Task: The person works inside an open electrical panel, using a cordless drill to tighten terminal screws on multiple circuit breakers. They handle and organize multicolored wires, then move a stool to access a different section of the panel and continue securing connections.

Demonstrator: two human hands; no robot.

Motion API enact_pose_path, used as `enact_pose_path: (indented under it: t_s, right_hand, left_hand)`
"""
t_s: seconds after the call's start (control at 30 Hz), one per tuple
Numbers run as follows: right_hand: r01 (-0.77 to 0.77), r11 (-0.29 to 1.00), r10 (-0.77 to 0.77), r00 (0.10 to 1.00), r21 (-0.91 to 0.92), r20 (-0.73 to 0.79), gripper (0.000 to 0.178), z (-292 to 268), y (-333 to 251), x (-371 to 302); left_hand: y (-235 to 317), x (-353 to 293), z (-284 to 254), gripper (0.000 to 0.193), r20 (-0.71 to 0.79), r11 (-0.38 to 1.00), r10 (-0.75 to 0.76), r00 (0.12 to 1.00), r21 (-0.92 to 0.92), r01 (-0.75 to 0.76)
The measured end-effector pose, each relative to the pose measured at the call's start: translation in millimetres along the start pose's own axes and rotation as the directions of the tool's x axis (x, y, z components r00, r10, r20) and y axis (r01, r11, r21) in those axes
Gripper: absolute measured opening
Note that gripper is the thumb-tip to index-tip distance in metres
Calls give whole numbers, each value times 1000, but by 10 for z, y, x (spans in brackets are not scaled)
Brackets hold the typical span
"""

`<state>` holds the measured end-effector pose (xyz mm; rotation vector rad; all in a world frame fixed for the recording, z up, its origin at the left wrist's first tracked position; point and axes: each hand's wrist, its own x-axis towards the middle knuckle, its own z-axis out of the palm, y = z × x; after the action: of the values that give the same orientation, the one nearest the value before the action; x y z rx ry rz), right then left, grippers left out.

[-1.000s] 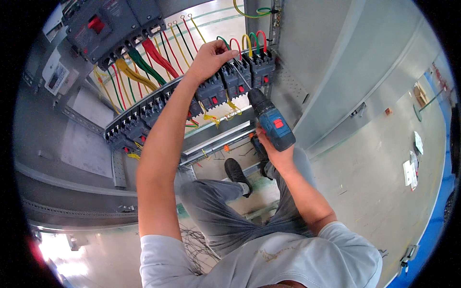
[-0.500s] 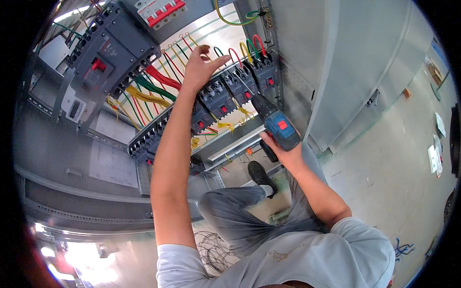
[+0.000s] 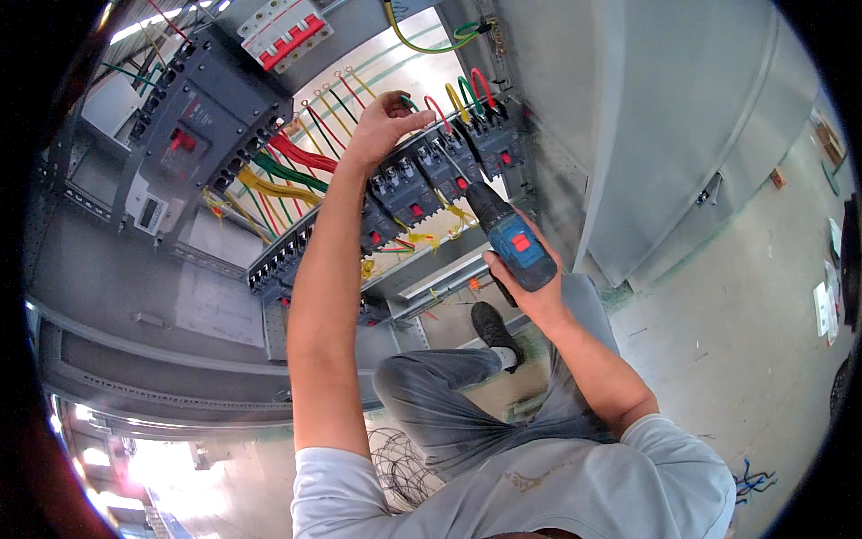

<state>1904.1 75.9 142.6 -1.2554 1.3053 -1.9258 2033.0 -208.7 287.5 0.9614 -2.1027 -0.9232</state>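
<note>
A blue and black cordless drill with a red patch sits in my right hand, the fingers wrapped round its handle. Its long thin bit reaches up to the terminals of a dark circuit breaker in the row. My left hand is above the same row, fingers curled at a short green wire and seemingly closed on it; the fingertips are partly hidden. Beside it, a red looped wire runs into the breaker terminals. Farther right, yellow, green and red loops are seated in the end breaker.
A large breaker with thick red, green and yellow wire bundles stands at left. Above is a white and red breaker. A grey cabinet panel rises at right. Loose black wire lies on the floor near my knee.
My left hand has moved slightly down and right, its fingers closing at the green wire. The drill has shifted slightly left and stays in my right hand. The view has shifted a little.
</note>
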Motion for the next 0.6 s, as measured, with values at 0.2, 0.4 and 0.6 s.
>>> enact_pose_path:
  t_s: [0.2, 0.4, 0.6]
  right_hand:
    - [-13, 998, 14, 1000, -66, 18, 68, -28, 0, 3]
    - [170, 963, -183, 982, -210, -45, 76, 19, 21, 20]
    - [59, 993, -60, 998, -107, -10, 73, 20, -73, -3]
  left_hand:
    - [-64, -49, 108, 74, -74, 991, 97, 993, 103, -90]
    - [-147, -77, 139, 73, -108, 982, 161, 981, 117, -148]
    - [-66, -151, 100, 70, 16, 985, 140, 990, -109, -138]
